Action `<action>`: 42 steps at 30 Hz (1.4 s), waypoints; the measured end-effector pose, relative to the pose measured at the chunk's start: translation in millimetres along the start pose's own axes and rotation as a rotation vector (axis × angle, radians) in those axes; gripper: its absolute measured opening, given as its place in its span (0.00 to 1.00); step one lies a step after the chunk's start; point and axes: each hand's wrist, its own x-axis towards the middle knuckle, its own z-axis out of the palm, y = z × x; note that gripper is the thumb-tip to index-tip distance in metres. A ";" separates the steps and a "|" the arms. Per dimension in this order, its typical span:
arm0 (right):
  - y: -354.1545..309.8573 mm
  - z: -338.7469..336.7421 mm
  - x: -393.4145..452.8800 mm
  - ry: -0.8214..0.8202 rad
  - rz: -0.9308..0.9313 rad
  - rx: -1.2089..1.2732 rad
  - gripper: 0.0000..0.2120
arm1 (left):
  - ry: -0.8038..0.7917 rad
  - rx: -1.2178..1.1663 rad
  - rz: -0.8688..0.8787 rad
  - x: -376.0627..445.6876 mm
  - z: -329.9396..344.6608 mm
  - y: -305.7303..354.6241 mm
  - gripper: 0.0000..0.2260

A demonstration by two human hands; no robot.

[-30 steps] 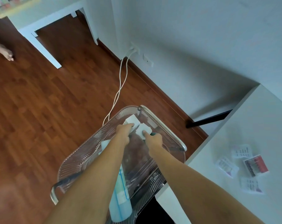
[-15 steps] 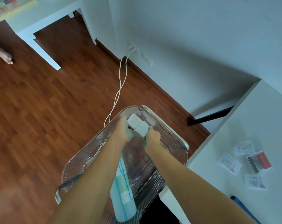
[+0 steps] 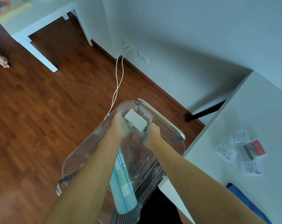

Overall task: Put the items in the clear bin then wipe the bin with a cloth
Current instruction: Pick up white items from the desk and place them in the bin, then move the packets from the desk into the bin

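Observation:
The clear bin (image 3: 82, 152) has ribbed walls and metal handles and sits below me beside a white table. Both my arms reach into it. At its far end my left hand (image 3: 120, 125) and my right hand (image 3: 151, 131) press from either side on a white box (image 3: 134, 120); it may be two boxes held together. A pale blue bottle (image 3: 125, 194) lies on its side in the bin, partly under my left forearm. A blue cloth (image 3: 247, 202) lies at the near right on the table.
The white table (image 3: 250, 110) on the right carries several small printed cards (image 3: 237, 136) and a red-and-black case (image 3: 253, 148). Two white cables (image 3: 119, 81) run from a wall socket across the wooden floor. Another white table (image 3: 40, 20) and a person's foot (image 3: 1, 59) are far left.
The two white pieces came together between my hands and moved a little toward the bin's far end. My hands turned inward around them.

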 end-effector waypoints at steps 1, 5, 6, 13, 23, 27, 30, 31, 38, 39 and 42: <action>-0.4 -3.6 -3.1 0.012 -0.004 -0.012 0.11 | 0.004 0.002 -0.006 -3.0 -1.3 -0.1 0.14; 0.5 -20.5 -25.5 0.045 -0.020 -0.082 0.17 | -0.018 0.021 -0.009 -22.9 -4.9 1.0 0.19; 1.9 -24.9 -32.5 0.041 -0.019 -0.083 0.20 | -0.035 0.026 -0.005 -28.0 -5.8 0.6 0.24; 16.7 -72.3 -96.7 -0.113 -0.060 0.082 0.24 | -0.158 0.066 0.066 -81.3 -8.0 -10.7 0.19; 16.9 -200.8 -147.7 -0.315 -0.215 0.185 0.17 | -0.343 0.339 0.059 -156.4 44.3 -76.4 0.13; 3.5 -260.4 -146.4 -0.244 -0.268 0.223 0.14 | -0.379 0.542 0.063 -165.5 87.5 -115.9 0.13; -11.5 -301.7 -140.9 -0.168 -0.316 0.255 0.13 | -0.368 0.739 0.128 -161.8 123.5 -144.4 0.11; -17.8 -314.6 -138.3 -0.144 -0.335 0.254 0.12 | -0.354 0.805 0.172 -157.3 135.0 -153.8 0.10; -66.8 -373.5 -115.3 0.140 -0.506 0.089 0.13 | -0.271 1.495 0.788 -122.7 184.4 -209.9 0.19; -71.9 -377.9 -110.1 0.207 -0.535 -0.003 0.14 | -0.291 1.594 0.871 -118.0 188.3 -215.0 0.20; -85.9 -383.8 -94.2 0.375 -0.623 -0.319 0.20 | -0.348 1.795 0.961 -103.2 196.5 -226.0 0.26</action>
